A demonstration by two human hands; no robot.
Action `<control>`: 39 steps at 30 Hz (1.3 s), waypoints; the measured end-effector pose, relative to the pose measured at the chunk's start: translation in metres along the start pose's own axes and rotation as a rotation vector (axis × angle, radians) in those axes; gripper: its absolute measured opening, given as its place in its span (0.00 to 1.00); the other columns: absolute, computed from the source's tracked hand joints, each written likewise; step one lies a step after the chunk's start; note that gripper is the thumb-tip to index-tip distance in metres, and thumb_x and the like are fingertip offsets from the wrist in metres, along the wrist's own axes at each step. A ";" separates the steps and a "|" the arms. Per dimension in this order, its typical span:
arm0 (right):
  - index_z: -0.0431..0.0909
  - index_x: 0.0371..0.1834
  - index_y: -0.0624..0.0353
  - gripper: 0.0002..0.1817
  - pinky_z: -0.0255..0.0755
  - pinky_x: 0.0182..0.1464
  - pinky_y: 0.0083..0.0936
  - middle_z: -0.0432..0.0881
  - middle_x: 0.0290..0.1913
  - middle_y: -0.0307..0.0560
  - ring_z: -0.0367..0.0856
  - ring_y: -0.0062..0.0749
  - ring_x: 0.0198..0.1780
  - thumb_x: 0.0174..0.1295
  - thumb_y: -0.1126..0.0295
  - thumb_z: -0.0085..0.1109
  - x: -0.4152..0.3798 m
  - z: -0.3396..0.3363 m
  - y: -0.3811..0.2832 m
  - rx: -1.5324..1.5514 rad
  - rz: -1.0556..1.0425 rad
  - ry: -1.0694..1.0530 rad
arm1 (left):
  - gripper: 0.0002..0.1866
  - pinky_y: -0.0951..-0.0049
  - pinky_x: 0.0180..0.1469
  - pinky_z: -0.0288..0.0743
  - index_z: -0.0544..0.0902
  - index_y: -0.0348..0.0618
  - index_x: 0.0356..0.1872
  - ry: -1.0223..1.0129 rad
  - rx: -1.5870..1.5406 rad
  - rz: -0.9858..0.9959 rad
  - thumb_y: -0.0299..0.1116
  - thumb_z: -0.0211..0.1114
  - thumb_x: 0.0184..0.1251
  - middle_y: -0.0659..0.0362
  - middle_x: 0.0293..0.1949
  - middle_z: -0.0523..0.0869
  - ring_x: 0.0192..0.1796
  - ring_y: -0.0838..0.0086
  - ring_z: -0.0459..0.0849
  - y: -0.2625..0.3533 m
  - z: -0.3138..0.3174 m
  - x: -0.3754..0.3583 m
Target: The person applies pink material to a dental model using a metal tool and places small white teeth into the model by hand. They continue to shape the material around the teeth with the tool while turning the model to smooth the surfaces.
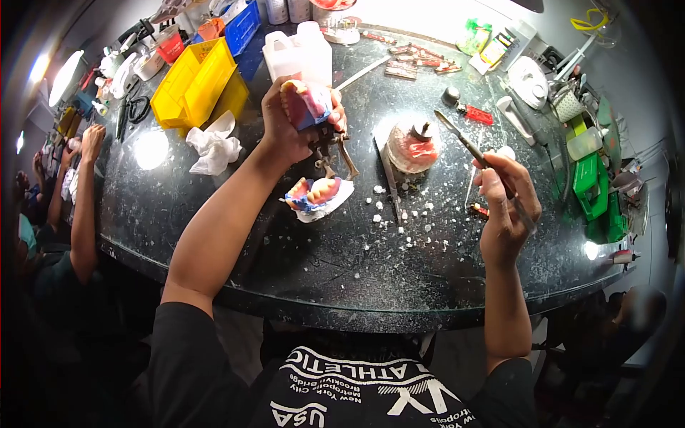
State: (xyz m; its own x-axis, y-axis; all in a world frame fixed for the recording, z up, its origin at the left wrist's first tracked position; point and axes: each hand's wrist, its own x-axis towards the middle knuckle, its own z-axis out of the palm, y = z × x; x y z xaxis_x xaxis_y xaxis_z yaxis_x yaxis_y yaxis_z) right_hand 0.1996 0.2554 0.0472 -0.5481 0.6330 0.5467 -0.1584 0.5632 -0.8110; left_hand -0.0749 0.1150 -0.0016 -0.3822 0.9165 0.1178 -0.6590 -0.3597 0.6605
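Observation:
My left hand (280,120) is wrapped round the upper part of a dental articulator (345,158). Pink wax with teeth on a blue and white base, a denture model (303,105), faces up in that hand. Below it the articulator's other half hangs open, carrying a second denture model (319,194) just over the bench. Pinched in my right hand (509,203) is a wax knife (460,135), its blade pointing up and left. The blade tip is near a round glass alcohol lamp (414,151) with reddish contents, apart from it.
Another slim tool (389,182) lies left of the lamp, among white crumbs. A red lighter (477,114), crumpled tissue (215,146), yellow bin (191,85), white jug (298,53) and red wax pieces (421,57) sit around the bench. At far left are another person's arms (85,192).

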 end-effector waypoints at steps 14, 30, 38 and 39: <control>0.82 0.38 0.61 0.13 0.71 0.24 0.21 0.84 0.31 0.46 0.80 0.28 0.24 0.46 0.82 0.64 -0.033 0.045 -0.020 0.151 -0.506 -0.466 | 0.32 0.63 0.37 0.74 0.75 0.28 0.45 0.028 0.009 0.061 0.55 0.47 0.67 0.54 0.27 0.78 0.28 0.64 0.77 0.002 0.001 -0.001; 0.82 0.38 0.60 0.10 0.70 0.24 0.20 0.83 0.31 0.48 0.79 0.26 0.24 0.52 0.79 0.63 -0.032 0.049 -0.021 0.082 -0.578 -0.454 | 0.31 0.66 0.39 0.73 0.78 0.34 0.31 0.048 0.031 0.010 0.59 0.45 0.65 0.53 0.22 0.78 0.28 0.61 0.78 0.002 0.002 -0.001; 0.82 0.38 0.59 0.11 0.69 0.24 0.20 0.84 0.32 0.47 0.79 0.26 0.24 0.50 0.80 0.63 -0.032 0.048 -0.021 0.076 -0.579 -0.485 | 0.32 0.65 0.39 0.74 0.78 0.34 0.33 0.039 0.032 0.014 0.59 0.45 0.64 0.53 0.22 0.78 0.28 0.62 0.78 0.002 0.001 -0.001; 0.82 0.38 0.59 0.11 0.69 0.24 0.20 0.84 0.31 0.47 0.79 0.26 0.23 0.50 0.80 0.63 -0.032 0.048 -0.022 0.078 -0.578 -0.482 | 0.32 0.65 0.39 0.74 0.78 0.34 0.33 0.039 0.027 0.013 0.59 0.45 0.64 0.53 0.22 0.78 0.28 0.62 0.78 0.002 0.001 -0.001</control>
State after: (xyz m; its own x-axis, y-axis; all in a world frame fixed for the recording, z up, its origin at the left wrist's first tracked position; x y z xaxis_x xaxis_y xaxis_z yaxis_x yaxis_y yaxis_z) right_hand 0.1806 0.1974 0.0372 -0.6558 -0.0642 0.7522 -0.5773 0.6847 -0.4448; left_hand -0.0748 0.1138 0.0004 -0.4162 0.9040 0.0976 -0.6363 -0.3662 0.6790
